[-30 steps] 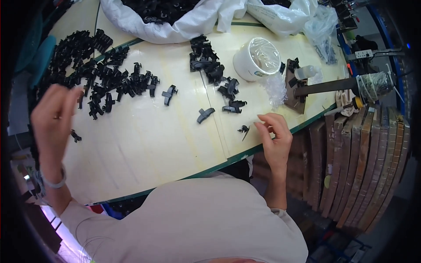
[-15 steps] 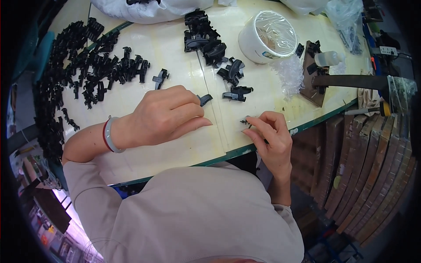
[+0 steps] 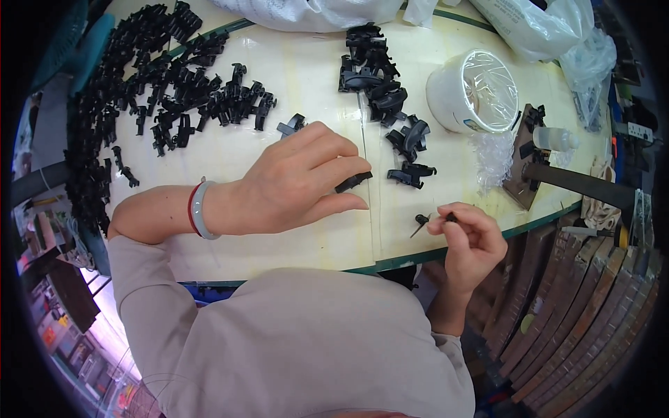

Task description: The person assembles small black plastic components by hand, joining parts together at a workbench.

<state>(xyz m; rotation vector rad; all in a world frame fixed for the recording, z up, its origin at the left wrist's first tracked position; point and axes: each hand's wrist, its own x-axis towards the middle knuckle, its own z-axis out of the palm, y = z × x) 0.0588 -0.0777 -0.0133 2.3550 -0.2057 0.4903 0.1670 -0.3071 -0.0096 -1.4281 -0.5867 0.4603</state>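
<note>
My left hand (image 3: 296, 182) hovers over the cream tabletop, fingers bent, with a dark curved plastic part (image 3: 353, 182) between fingertips and thumb. The fingers partly hide this part. To the right, close to the table's front edge, my right hand (image 3: 472, 240) pinches a small black piece (image 3: 451, 217) between thumb and forefinger. Just left of those fingertips is a small black bit with a thin pin (image 3: 421, 222); I cannot tell whether it joins the pinched piece. Beyond my left hand lies a grey-black part (image 3: 291, 125). A black clip-like assembly (image 3: 412, 175) rests beyond my right hand.
Black plastic parts (image 3: 188, 94) pile up at the left; a column of assemblies (image 3: 376, 76) runs down the middle. At the right stand a white tub (image 3: 446, 94) with clear film, a small bottle (image 3: 554, 138) and a brown fixture (image 3: 519, 167). Plastic bags (image 3: 536, 28) lie behind.
The whole view has shifted, so the table sits further right and lower. The dark part now shows between my left fingers and thumb. My right hand has turned, baring the pinched piece.
</note>
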